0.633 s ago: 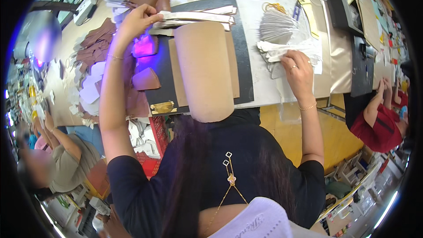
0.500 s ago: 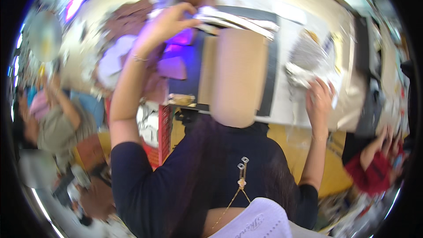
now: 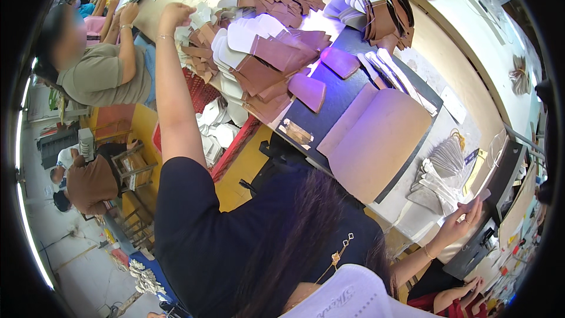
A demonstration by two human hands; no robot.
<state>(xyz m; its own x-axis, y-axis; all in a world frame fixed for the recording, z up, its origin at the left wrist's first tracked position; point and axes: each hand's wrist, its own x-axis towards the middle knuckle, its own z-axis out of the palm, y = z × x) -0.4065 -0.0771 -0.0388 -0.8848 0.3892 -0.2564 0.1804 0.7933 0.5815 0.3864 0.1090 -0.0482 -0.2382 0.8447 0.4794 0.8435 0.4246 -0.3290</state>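
**Inspector A:** Head view, wide fisheye. Largest item: the long bench (image 3: 453,53), pale-topped, running from upper left to right edge. On it lies a dark cutting mat (image 3: 347,97), and on the mat a big tan leather panel (image 3: 376,147) lying flat, its near edge overhanging toward the person.

**Inspector B:** Next in size?

**Inspector A:** A heap of brown and white cut pieces (image 3: 259,53) at the left part of the bench, with a second stack of brown pieces (image 3: 391,15) further right. A single rounded brown piece (image 3: 307,91) lies on the mat just beside the heap. Near the right end, a fan of pale grey pieces (image 3: 444,159) rests on the bench.

**Inspector B:** State of the hands?

**Inspector A:** The left hand (image 3: 175,15) is stretched far out at the left edge of the heap, fingers curled downward into a loose fist over the white pieces there. Whether it actually grips one I cannot tell; the knuckles hide the palm. The right hand (image 3: 468,215) is low at the right, raised off the bench with its fingers partly spread, pinching a thin pale strip (image 3: 479,197) between thumb and fingertips, just below the grey fan.

**Inspector B:** Others present?

**Inspector A:** A co-worker in an olive shirt (image 3: 103,76) sits at the left end of the bench.
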